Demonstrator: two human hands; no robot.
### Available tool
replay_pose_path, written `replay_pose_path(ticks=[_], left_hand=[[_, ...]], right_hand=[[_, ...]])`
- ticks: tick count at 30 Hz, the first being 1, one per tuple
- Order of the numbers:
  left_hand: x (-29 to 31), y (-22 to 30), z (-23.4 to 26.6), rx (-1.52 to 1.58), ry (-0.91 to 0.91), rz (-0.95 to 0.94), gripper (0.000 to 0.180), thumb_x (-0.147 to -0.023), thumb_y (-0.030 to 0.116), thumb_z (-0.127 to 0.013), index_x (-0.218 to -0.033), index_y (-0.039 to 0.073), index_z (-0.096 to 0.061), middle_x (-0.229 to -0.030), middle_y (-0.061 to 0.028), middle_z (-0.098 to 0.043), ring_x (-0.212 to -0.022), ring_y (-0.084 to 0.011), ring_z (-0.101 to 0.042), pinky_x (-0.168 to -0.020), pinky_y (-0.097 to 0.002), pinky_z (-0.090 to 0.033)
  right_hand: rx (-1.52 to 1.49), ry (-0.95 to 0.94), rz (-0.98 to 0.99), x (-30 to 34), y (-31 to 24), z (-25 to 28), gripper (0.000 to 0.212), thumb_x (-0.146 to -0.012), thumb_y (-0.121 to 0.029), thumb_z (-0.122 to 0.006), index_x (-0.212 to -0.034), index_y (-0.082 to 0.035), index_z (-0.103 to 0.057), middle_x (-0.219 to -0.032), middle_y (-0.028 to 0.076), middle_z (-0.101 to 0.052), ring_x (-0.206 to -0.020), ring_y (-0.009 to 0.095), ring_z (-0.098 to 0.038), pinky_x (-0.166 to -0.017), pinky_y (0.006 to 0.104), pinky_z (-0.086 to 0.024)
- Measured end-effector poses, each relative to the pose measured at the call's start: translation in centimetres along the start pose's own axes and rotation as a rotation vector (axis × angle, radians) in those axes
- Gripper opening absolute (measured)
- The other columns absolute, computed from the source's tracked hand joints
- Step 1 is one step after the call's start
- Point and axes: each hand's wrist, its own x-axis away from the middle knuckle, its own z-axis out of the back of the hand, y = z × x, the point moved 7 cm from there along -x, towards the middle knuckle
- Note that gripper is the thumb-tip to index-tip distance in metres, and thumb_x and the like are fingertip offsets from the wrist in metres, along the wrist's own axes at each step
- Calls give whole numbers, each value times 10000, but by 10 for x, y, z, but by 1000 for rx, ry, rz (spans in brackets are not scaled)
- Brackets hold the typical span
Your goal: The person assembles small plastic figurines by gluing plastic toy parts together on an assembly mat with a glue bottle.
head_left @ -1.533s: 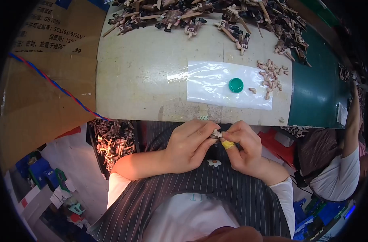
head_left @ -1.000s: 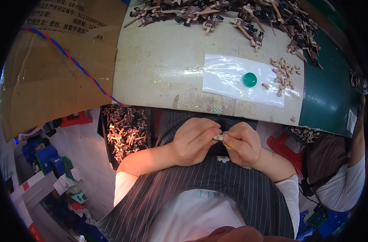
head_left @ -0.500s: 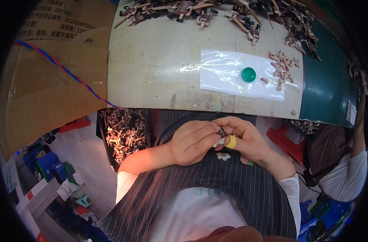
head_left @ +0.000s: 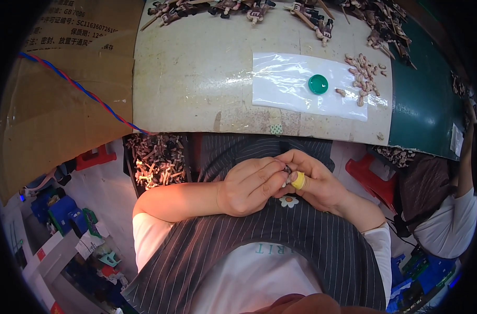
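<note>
In front of my apron, my left hand (head_left: 252,187) and my right hand (head_left: 317,180) meet with their fingertips closed on a small dark-and-pale piece (head_left: 287,171), mostly hidden by the fingers. Yellow tape (head_left: 298,181) wraps my right thumb. Beyond the hands, a white plastic sheet (head_left: 283,89) lies on the table (head_left: 196,94). On it sit a round green cap (head_left: 318,84) and, toward its right edge, a scatter of small pinkish figurine parts (head_left: 363,76). Several small brown-and-pale figurines (head_left: 322,30) are strewn along the table's far side.
Left of my lap stands a dark tray (head_left: 183,157) heaped with small parts. A cardboard sheet (head_left: 76,115) covers the left side, with a twisted red-and-blue wire (head_left: 86,93) over it. Red stools (head_left: 372,178) flank me. At the far right another person's arm (head_left: 464,162) reaches to the table.
The hands stay together around the small piece, less of which shows between the fingers now. My left forearm and elbow have shifted outward, and the view has moved slightly.
</note>
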Motion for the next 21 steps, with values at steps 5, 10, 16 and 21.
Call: replay_pose_path(ticks=[5,10,16,21], left_hand=[[2,-5,0,-12,-12,8,325,-634,6,-690,-926,-101,-597,-888,-210,-631,-808,-329,-653,-662,-368,-556],[3,-15,9,2,36,43,291,-661,-3,-700,-925,-82,-603,-909,-200,-645,-835,-321,-662,-700,-370,-562],[1,-21,12,62,53,28,269,-677,-23,-707,-918,-68,-598,-922,-195,-647,-853,-318,-662,-723,-368,-561],[1,-17,8,5,-3,72,322,-661,-40,-675,-971,-78,-598,-923,-206,-638,-843,-325,-654,-710,-369,-551]], right_hand=[[-7,12,-25,-5,-1,2,409,-931,-221,-578,-1248,-8,-430,-1142,102,-546,-1024,169,-578,-866,316,-508],[19,-31,-9,-13,-6,1,408,-932,-233,-577,-1250,-15,-445,-1142,93,-553,-1017,160,-580,-859,308,-506],[-16,10,-3,-16,-9,3,408,-925,-245,-588,-1240,-19,-460,-1100,72,-577,-1006,140,-580,-813,290,-507],[34,3,5,-17,-4,5,386,-923,-238,-588,-1224,-27,-470,-1087,67,-577,-1010,135,-575,-793,282,-505]])
